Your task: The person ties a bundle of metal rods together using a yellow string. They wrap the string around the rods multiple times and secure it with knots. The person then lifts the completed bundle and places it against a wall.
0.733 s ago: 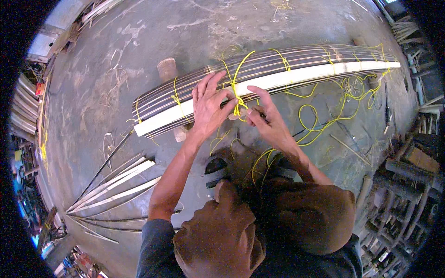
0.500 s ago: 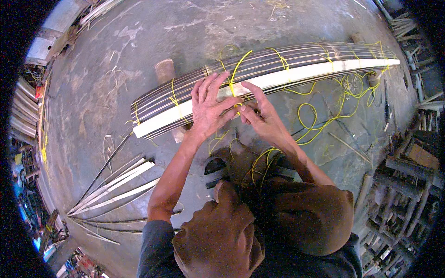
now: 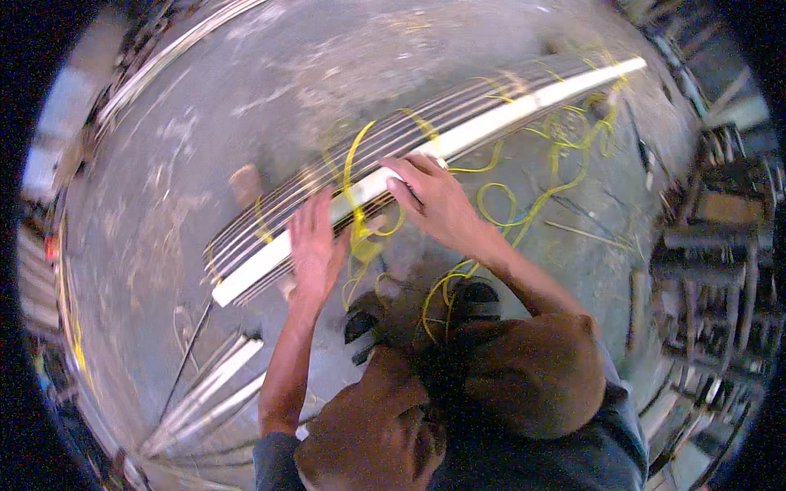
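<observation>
A long panel of thin dark and light strips lies slantwise before me, tied crosswise with yellow cord. Along its near side runs a pale flat slat. My left hand rests on the slat's left part with its fingers stretched out. My right hand is closed over the slat near its middle, fingers on top and thumb at the near edge. Between my hands a yellow cord loops up over the slat, and its knot hangs at the near edge. Motion blurs the fingertips.
Loose yellow cord trails in loops across the floor at right. Wooden blocks, one a stub, sit by the panel. Pale strips fan out at lower left. Stacked dark pieces line the right side. My knees are close below.
My hands have parted from the cord knot; the left moved left along the slat, the right onto it. The panel appears more steeply slanted as the view shifted.
</observation>
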Demonstrator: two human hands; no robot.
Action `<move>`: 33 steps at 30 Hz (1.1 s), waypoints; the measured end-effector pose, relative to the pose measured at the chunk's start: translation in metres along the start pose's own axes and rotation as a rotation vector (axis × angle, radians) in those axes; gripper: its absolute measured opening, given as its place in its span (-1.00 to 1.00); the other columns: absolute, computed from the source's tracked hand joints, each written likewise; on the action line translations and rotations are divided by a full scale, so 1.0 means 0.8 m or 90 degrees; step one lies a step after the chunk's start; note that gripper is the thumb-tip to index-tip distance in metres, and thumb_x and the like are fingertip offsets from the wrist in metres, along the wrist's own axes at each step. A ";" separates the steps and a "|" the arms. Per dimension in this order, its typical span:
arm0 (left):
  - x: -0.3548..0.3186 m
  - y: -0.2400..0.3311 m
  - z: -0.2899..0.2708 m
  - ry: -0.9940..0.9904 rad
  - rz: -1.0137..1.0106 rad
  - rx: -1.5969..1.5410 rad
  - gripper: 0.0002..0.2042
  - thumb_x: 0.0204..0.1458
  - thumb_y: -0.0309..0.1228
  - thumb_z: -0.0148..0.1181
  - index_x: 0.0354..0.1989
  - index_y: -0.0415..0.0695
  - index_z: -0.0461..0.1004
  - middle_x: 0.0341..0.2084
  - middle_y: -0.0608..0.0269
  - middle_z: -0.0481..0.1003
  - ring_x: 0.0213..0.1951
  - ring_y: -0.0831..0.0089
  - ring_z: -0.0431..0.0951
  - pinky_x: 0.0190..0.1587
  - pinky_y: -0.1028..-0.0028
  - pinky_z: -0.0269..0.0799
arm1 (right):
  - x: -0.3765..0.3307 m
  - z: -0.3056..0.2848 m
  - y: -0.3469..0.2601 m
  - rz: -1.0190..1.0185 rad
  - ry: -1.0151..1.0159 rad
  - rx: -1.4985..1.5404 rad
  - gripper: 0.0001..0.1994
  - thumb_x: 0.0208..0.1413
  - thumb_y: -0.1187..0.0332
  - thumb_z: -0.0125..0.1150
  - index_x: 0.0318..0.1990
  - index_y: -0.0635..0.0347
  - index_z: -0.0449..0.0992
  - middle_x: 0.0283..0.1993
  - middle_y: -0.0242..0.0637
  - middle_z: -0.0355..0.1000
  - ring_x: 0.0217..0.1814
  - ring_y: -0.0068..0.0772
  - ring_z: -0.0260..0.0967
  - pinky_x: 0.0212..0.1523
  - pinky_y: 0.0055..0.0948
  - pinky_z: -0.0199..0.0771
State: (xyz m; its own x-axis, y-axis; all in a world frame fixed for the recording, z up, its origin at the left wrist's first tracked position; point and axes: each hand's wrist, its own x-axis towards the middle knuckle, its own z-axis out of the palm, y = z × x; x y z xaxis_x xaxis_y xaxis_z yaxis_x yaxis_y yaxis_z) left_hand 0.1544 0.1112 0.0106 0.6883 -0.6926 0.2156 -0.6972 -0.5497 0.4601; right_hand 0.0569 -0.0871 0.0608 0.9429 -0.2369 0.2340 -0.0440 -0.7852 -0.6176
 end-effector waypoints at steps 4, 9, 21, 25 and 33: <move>-0.004 0.002 -0.004 -0.071 0.064 0.084 -0.41 -0.10 -0.38 0.30 0.18 -0.05 0.30 -0.01 0.12 0.34 0.05 0.09 0.30 0.12 0.07 0.15 | 0.021 0.004 0.065 -0.085 0.129 -0.272 -0.46 0.17 0.19 0.09 0.26 0.21 0.22 0.33 -0.03 0.10 0.33 -0.04 0.11 0.27 -0.09 0.16; -0.032 0.013 0.046 -0.013 0.137 0.212 -0.28 -0.04 -0.10 0.24 0.32 0.07 0.12 0.31 -0.08 0.03 0.32 -0.10 0.01 0.32 -0.03 -0.11 | -0.069 0.038 0.104 -0.008 0.013 -0.308 -0.35 0.22 0.05 -0.04 0.37 0.14 -0.01 0.43 0.05 -0.14 0.48 0.06 -0.21 0.42 0.01 -0.21; -0.051 0.012 0.008 0.035 0.090 -0.079 -0.45 0.05 -0.34 0.16 0.24 -0.17 0.22 0.27 -0.11 0.08 0.27 -0.11 0.10 0.27 0.06 0.07 | -0.207 -0.117 0.306 0.389 0.326 -0.218 -0.43 0.14 0.02 0.11 0.17 0.26 0.28 0.18 0.14 0.23 0.22 0.21 0.19 0.17 -0.06 0.28; -0.063 0.049 0.006 -0.099 -0.077 -0.228 -0.62 0.10 -0.44 0.05 0.11 -0.30 0.31 0.03 -0.10 0.36 0.09 0.08 0.37 0.15 0.24 0.27 | -0.240 -0.130 0.353 0.743 0.348 -0.220 -0.30 0.07 -0.17 0.11 0.12 0.32 0.32 0.13 0.26 0.24 0.16 0.23 0.23 0.06 -0.02 0.33; -0.046 0.184 0.049 -0.574 0.016 -0.385 -0.69 0.06 -0.33 0.15 -0.05 -0.22 0.45 -0.13 0.15 0.48 -0.07 0.30 0.49 0.05 0.37 0.34 | -0.280 -0.121 0.437 0.592 0.503 0.205 -0.51 0.18 -0.11 0.02 -0.36 0.21 0.49 -0.56 -0.25 0.39 -0.46 -0.21 0.43 -0.32 -0.19 0.44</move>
State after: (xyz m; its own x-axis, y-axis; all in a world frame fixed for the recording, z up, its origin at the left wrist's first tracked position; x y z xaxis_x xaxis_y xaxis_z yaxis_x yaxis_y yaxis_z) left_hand 0.0184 0.0375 0.0364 0.1032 -0.9244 -0.3671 -0.3256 -0.3802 0.8657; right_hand -0.2017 -0.3636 -0.1352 0.1402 -0.9876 -0.0708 -0.3960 0.0096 -0.9182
